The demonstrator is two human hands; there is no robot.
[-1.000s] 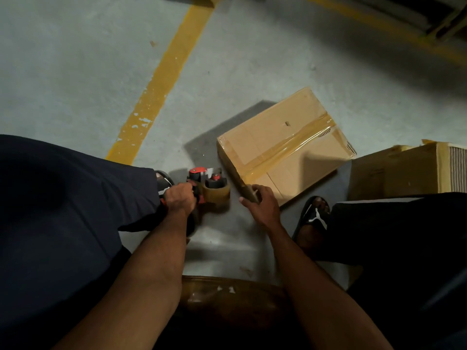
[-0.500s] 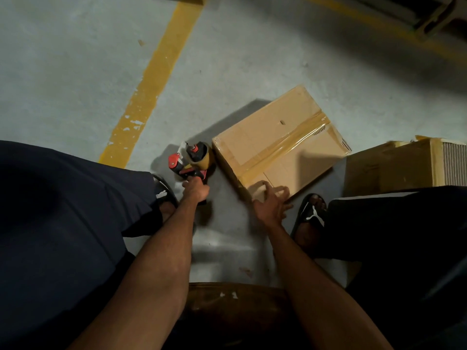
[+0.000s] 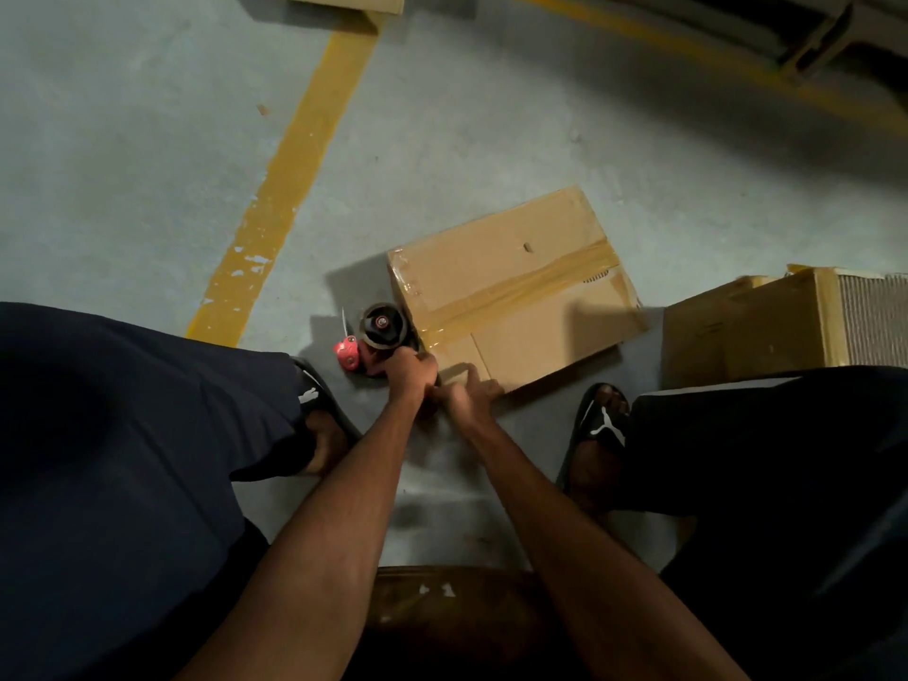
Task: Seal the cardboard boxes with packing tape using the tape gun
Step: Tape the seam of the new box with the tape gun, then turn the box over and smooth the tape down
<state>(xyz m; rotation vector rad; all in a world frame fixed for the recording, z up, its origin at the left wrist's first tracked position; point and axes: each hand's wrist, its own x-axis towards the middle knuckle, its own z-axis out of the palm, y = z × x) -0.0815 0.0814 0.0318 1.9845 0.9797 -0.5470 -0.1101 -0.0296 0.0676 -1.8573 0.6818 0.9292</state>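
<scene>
A flat brown cardboard box (image 3: pixel 511 292) at centre already carries one tape strip across its top, the left hand (image 3: pixel 410 368) grips the red tape gun (image 3: pixel 376 339) at its eight-o'clock corner, the right hand (image 3: pixel 469 395) presses its near edge, and the second cardboard box (image 3: pixel 747 326) at three o'clock looks unsealed

The cardboard box (image 3: pixel 511 292) is matt brown corrugated board, crossed by a strip of glossy, translucent packing tape (image 3: pixel 516 294) that catches the light. The tape gun (image 3: pixel 376 336) at its 8 o'clock corner has red plastic parts and a dark roll. At 3 o'clock, a second box (image 3: pixel 766 321) shows a rough fluted edge. The floor (image 3: pixel 147 140) is dull grey concrete with a worn, chipped yellow painted line (image 3: pixel 290 189). The sandals (image 3: pixel 597 420) look like smooth black rubber.
</scene>
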